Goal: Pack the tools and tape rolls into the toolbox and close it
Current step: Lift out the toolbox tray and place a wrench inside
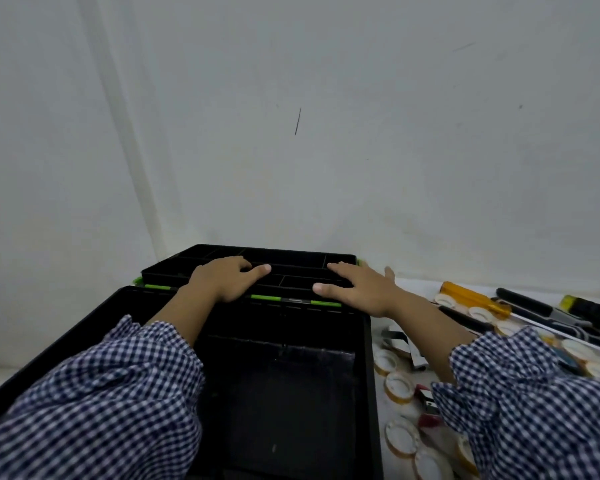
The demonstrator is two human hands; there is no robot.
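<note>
The black toolbox (368, 358) stands open in front of me, its deep bin dark and bare inside. Behind it lies a black compartment tray (291, 256) with green trim at the hinge line. My left hand (222, 278) rests on the tray's left part, fingers curled over a divider. My right hand (361, 285) lies flat on its right end, fingers straight. Several tape rolls (400, 386) lie on the white surface right of the box. An orange-handled screwdriver (475, 299) and black-handled tools (541, 313) lie at the far right.
A white wall rises close behind the toolbox. A small red item (426, 396) and a black-and-white piece (399, 336) lie among the tape rolls. My checked sleeves cover the box's front left edge and part of the rolls.
</note>
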